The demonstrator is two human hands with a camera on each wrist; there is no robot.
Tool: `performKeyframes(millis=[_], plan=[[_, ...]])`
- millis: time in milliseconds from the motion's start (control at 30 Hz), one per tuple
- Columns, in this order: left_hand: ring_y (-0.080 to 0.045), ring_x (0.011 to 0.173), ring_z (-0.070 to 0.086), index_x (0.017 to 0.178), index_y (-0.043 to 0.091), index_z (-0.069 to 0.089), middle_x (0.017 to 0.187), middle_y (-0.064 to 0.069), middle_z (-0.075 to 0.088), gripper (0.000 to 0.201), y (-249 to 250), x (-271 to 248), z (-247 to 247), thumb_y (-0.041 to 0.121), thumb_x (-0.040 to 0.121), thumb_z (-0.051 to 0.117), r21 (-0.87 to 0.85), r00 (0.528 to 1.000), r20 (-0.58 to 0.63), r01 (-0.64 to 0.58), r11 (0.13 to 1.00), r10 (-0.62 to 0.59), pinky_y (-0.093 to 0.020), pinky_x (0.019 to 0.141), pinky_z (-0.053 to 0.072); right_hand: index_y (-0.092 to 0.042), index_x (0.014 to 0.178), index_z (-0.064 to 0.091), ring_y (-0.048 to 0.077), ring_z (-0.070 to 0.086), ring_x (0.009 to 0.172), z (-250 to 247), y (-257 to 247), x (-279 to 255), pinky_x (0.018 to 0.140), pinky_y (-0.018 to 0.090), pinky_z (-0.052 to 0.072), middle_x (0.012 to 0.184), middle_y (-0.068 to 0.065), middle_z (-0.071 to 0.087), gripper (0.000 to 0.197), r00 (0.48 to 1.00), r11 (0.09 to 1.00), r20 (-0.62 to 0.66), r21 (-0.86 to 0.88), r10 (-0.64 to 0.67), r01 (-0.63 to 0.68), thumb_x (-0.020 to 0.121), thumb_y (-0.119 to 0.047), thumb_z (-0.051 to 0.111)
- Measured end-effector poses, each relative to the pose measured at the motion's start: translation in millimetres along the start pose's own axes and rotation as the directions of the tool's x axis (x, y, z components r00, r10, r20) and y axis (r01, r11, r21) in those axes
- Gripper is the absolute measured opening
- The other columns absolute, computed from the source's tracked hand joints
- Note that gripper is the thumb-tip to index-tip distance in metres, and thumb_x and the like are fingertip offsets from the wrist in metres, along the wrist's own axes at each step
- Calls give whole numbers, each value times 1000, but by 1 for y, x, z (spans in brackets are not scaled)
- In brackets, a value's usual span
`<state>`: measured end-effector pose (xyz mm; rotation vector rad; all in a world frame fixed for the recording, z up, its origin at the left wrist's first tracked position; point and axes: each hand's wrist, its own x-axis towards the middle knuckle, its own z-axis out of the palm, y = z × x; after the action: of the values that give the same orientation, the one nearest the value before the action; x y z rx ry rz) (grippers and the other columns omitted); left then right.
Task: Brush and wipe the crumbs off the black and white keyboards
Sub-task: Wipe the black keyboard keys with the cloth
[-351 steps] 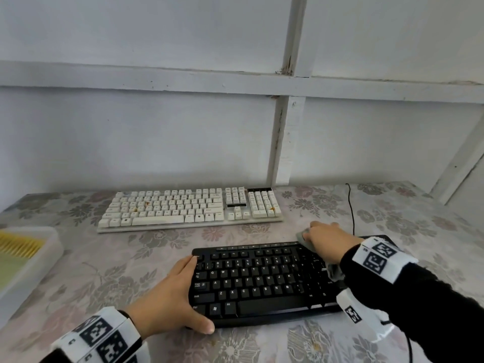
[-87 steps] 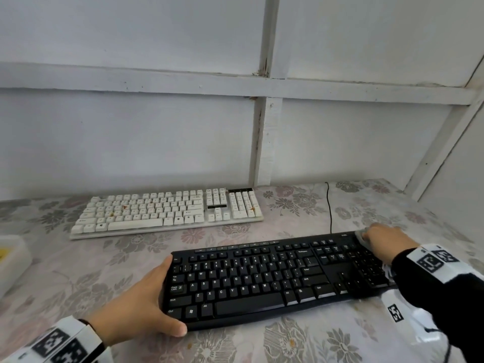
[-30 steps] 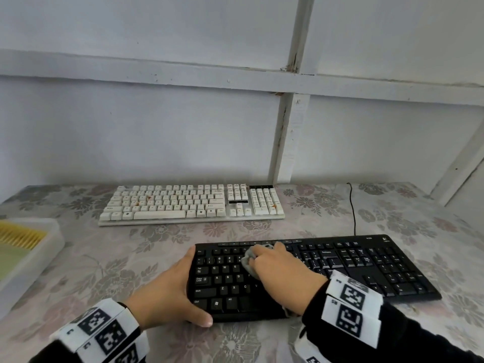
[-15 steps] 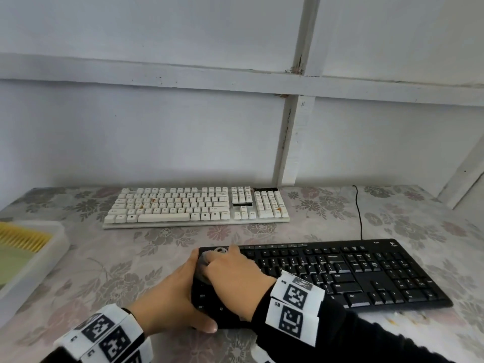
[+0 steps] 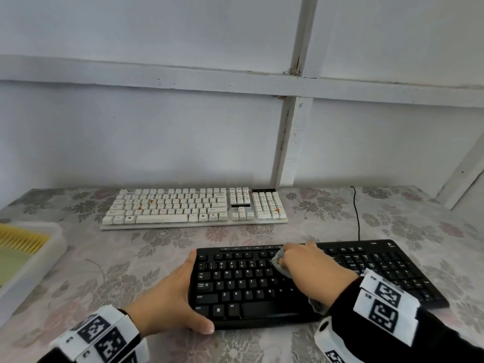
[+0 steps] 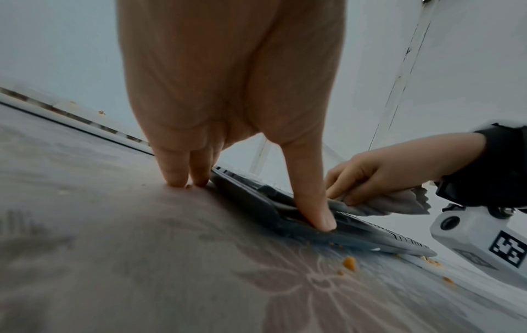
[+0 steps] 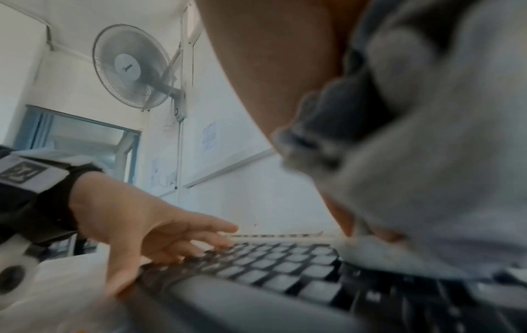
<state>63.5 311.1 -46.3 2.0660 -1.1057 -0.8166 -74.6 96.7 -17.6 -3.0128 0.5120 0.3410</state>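
Note:
The black keyboard (image 5: 235,286) lies near the table's front edge. My left hand (image 5: 180,297) steadies its left end, with straight fingers along the side and the thumb (image 6: 313,202) on the front corner. My right hand (image 5: 306,260) grips a bunched grey cloth (image 5: 279,263) and presses it on the upper rows near the keyboard's middle; in the right wrist view the cloth (image 7: 427,157) fills the right side above the keys (image 7: 271,270). The white keyboard (image 5: 193,208) sits further back, untouched, with orange crumbs (image 5: 151,201) among its keys.
Orange crumbs (image 6: 349,262) lie on the flowered tablecloth by the black keyboard's front edge. A white tray (image 5: 52,247) with something yellow in it stands at the left. A black cable (image 5: 357,213) runs back to the wall. A wall fan (image 7: 134,67) hangs high up.
My right hand has swept the cloth from the black keyboard's left end back towards its middle. Before that it travelled from the right end leftward. The left hand has stayed put.

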Motion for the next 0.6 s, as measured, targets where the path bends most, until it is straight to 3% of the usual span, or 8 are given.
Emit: performKeyframes(millis=[67,133,233,333,400,467,533,600], plan=[[9,117,39,104,69,11,120,35,37,98,0,1,0,30,53,85,-3,1000,7,-2,1000,2,-13,94,35,-20,57,31,21,38,81,-12,-7,-3,92,39,42,78,-2,35,33,1000,1000,-14,17,-12,13,69,10,33],[12,114,38,105,67,14,119,36,36,96,-1,2,0,28,55,85,-13,1000,16,-4,1000,4,-9,89,35,-17,70,47,20,35,85,-9,-19,-4,83,35,42,99,3,48,31,996,997,-60,39,-64,66,77,11,38],[7,121,38,113,67,13,126,34,38,102,-3,2,0,34,50,85,-4,1000,15,-4,1000,4,-18,99,36,-14,104,55,20,25,88,8,-28,-8,57,24,28,119,1,44,33,990,992,-71,10,-126,127,87,8,37],[7,121,38,111,69,11,127,34,37,103,-3,2,0,34,49,85,-3,1000,22,10,1000,-10,-20,101,36,-21,118,53,19,30,95,12,-10,-13,54,20,19,124,-5,42,33,992,996,-89,-20,-93,91,97,-5,33],[6,122,39,112,70,10,128,33,37,104,-3,2,0,36,49,86,-2,1000,22,13,1000,-13,-22,103,36,-21,123,52,18,30,94,12,9,-17,54,18,15,122,-3,43,37,996,998,-66,-40,-57,54,100,-19,24],[8,119,39,110,70,10,126,34,37,102,-2,1,0,34,51,85,-3,1000,21,15,1000,-15,-20,101,36,-20,121,53,20,34,93,12,25,-23,58,19,21,115,-2,45,47,998,998,-60,-64,-23,20,94,-27,16],[8,117,40,109,70,10,125,33,37,102,-2,0,0,34,51,85,5,999,19,26,1000,-26,-20,100,36,-21,120,53,22,38,92,12,37,-29,68,30,32,109,-6,46,39,999,995,-47,-100,23,-27,94,-11,25],[4,118,43,111,71,11,128,29,41,103,-3,0,0,36,48,85,6,1000,13,28,1000,-28,-24,102,38,-18,114,56,21,41,93,13,50,-34,77,33,32,84,-15,37,35,994,993,-53,-56,97,-100,95,-4,31]])
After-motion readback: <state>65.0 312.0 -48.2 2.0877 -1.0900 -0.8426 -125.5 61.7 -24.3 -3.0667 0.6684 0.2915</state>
